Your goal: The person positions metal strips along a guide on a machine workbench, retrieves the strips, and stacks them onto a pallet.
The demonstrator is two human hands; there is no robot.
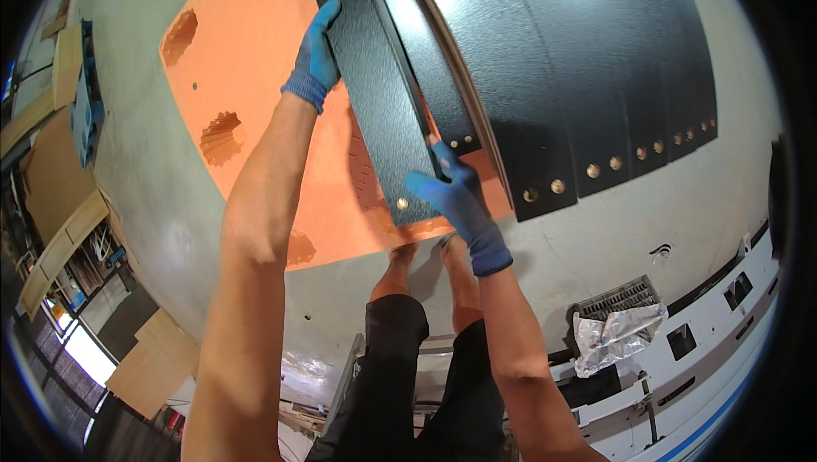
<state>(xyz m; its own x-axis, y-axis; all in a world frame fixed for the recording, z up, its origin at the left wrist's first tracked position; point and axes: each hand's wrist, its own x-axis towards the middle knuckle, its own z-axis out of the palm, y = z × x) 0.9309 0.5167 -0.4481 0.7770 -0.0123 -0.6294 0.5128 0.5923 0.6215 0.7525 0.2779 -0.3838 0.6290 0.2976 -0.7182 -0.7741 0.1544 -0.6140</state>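
Both my blue-gloved hands grasp the long black textured panel [374, 79]: left hand [315, 58] up its edge, right hand [451, 194] at the near end, placing it; next needs careful alignment beside the black stack [579, 71].

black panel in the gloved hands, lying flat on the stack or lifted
Lifted. The black panel is tilted, one long edge raised above the stack of black panels, held by the left hand and right hand.

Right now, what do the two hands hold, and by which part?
Both hold one black panel: the left hand grips its left long edge, and the right hand grips its near end by the right corner.
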